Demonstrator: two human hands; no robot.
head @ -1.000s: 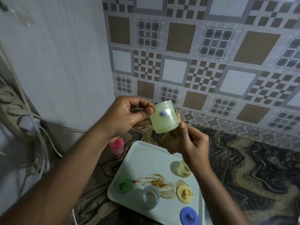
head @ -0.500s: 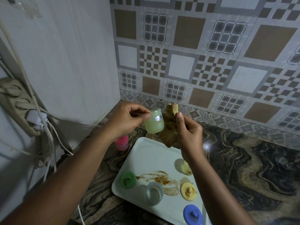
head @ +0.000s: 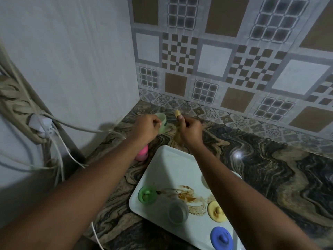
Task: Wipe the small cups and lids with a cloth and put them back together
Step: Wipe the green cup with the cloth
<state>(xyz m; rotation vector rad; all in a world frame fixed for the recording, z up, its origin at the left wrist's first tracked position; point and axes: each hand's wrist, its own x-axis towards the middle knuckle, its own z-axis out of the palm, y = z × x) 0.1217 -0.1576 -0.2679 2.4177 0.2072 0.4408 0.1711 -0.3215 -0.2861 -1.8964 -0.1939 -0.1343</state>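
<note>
My left hand [head: 145,128] grips a small pale green cup [head: 161,123] by its rim, out over the far counter near the wall corner. Beside it my right hand [head: 189,131] pinches a tan cloth [head: 178,134] that hangs down below the fingers. Cup and cloth are a little apart. On the white tray [head: 171,165] nearer me lie a green lid [head: 146,194], a clear small cup [head: 177,212], a yellow lid [head: 216,211] and a blue lid [head: 221,238]. Brown smears [head: 187,196] mark the tray. My right forearm hides another cup.
A pink cup [head: 142,153] stands on the marble counter [head: 270,168] left of the tray, partly behind my left arm. A power strip with plugs and loose cables [head: 41,127] hangs on the left wall. The tiled wall [head: 225,60] closes the back.
Both hands have moved away from me toward the wall corner, carrying cup and cloth. The cup has come off the cloth and now sits apart from it.
</note>
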